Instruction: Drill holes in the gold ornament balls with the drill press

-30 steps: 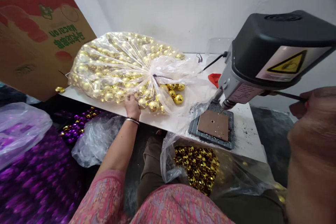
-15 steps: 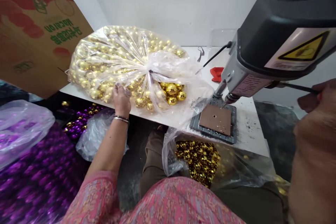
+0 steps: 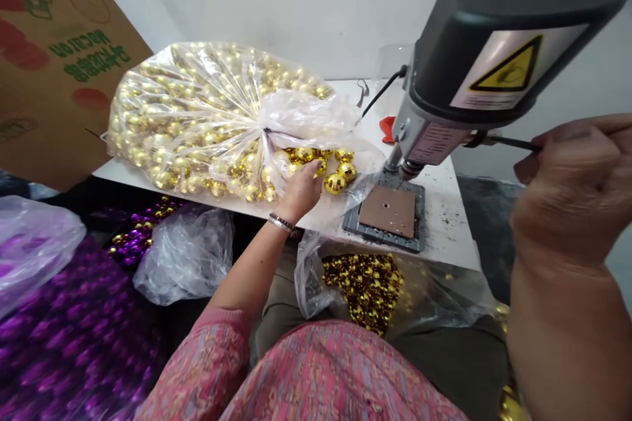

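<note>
My left hand (image 3: 302, 191) reaches among loose gold mirror balls (image 3: 336, 183) at the mouth of a clear plastic bag (image 3: 197, 99). Its fingers look stretched out and partly hidden, and I see no ball gripped in them. The bag, bunched at its neck, is full of similar shiny gold balls and lies on the white table. On the right, my right hand (image 3: 575, 164) is closed around the feed lever (image 3: 516, 143) of a small bench drill press (image 3: 474, 66). Below its chuck, a brown square board (image 3: 388, 210) with a hole rests on the metal base.
Dark shavings lie around the drill base (image 3: 419, 237). An open plastic bag of gold balls (image 3: 365, 289) hangs at the table's front edge by my lap. Purple balls (image 3: 64, 335) in plastic fill the lower left. A cardboard box (image 3: 59, 66) leans behind; a red item (image 3: 388, 129) sits near the drill.
My left hand has moved right, from the bag's front side to the loose gold balls at its opening. My right hand stays on the lever. The view has shifted slightly.
</note>
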A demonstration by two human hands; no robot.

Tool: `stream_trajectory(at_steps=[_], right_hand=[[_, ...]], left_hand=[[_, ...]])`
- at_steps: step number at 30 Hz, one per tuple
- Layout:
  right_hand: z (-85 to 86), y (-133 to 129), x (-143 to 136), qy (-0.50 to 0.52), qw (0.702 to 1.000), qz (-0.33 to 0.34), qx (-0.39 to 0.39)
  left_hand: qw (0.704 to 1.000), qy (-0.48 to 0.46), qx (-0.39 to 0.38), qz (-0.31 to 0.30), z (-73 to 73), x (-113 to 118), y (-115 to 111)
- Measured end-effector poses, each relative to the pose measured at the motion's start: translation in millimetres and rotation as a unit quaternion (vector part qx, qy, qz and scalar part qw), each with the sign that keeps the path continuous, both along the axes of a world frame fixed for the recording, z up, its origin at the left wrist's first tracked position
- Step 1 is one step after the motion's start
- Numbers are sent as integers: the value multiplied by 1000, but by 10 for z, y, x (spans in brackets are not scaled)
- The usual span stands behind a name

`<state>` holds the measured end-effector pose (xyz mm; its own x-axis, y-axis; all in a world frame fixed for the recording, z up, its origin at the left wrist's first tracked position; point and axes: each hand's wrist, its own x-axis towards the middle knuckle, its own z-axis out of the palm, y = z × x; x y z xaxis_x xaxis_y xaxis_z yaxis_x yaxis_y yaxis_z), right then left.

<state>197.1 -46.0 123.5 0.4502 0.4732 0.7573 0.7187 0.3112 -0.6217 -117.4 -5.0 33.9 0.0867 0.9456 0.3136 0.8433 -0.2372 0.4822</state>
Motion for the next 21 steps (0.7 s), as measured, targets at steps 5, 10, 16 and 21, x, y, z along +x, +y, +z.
stream_trajectory(at_steps=[5, 10, 16, 21], right_hand=[[38, -46, -38, 4, 998, 60, 13], [39, -78, -46, -12, 997, 78, 0], [49, -85, -61, -7, 994, 106, 16], [63, -77, -86, 18, 992, 119, 28]], left_hand=[[983, 96, -153, -36, 24, 336, 155], [986, 52, -155, 7, -189, 470, 110], [883, -413, -222, -32, -227, 381, -121], [707, -611, -344, -97, -140, 408, -288]])
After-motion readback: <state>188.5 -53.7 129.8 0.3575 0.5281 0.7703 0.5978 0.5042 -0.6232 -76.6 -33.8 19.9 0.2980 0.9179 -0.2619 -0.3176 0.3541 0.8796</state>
